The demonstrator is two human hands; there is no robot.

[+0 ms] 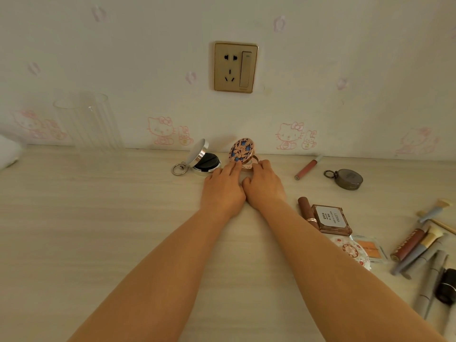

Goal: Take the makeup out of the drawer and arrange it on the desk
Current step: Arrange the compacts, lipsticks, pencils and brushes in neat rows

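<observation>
A round rose-gold compact (pixel 243 150) with a blue flower lid stands open against the wall at the back of the pale desk (pixel 98 230). My left hand (pixel 223 186) touches the raised lid with straight fingers. My right hand (pixel 264 183) holds the compact's base, its fingers curled round the right side. Just left of it sits a silver compact (pixel 203 160), lid up, with a key ring. Right of my hands lie a pink lip gloss (pixel 308 167) and a dark round compact (pixel 349 178). The drawer is out of view.
At the right lie a brown lipstick (pixel 308 213), a square brown case (pixel 332 219), a patterned round compact (pixel 350 250), an orange pan (pixel 370 248) and several brushes and tubes (pixel 419 250). A clear ribbed glass (pixel 88 122) stands back left. A wall socket (pixel 236 67) is above.
</observation>
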